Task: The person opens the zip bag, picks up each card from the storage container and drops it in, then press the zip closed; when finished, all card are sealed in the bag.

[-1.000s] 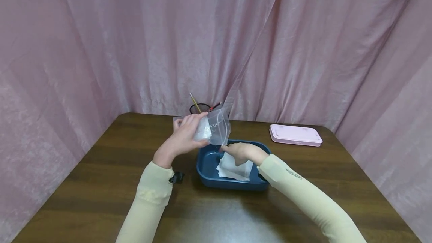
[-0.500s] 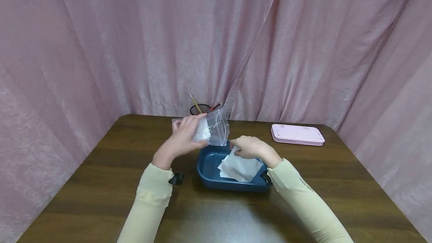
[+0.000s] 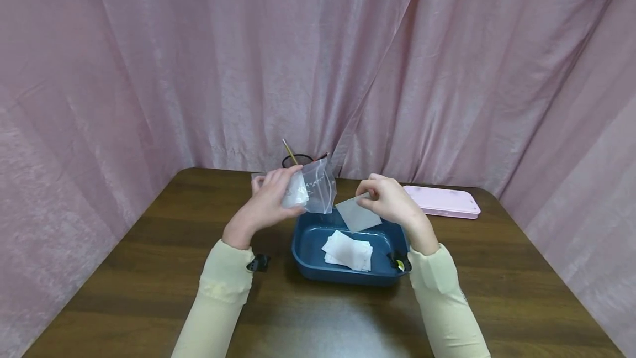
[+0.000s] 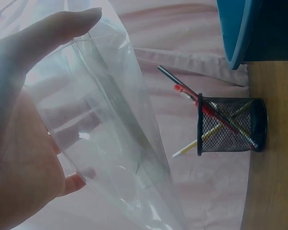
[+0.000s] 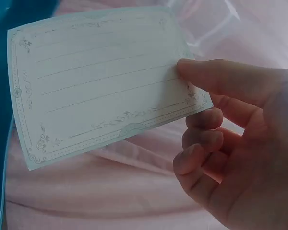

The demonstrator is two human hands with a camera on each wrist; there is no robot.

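We are pinching a lined card [image 3: 356,214] in our right grip [image 3: 390,202], thumb on its corner, holding it above the blue tray [image 3: 303,247] at the frame's centre. Our left grip [image 3: 270,199] is clamping a clear zip bag [image 3: 318,187] just left of the card. A stack of cards [image 3: 348,250] is lying in the tray. A mesh pen holder [image 4: 230,125] is standing behind; a pink case [image 3: 442,201] is lying on the desk [image 3: 124,269] right of centre.

A glossy clear plastic bag [image 3: 318,189], a matt lined paper card [image 5: 101,81], a smooth blue plastic tray [image 3: 303,242], a dark wood table [image 3: 124,269].
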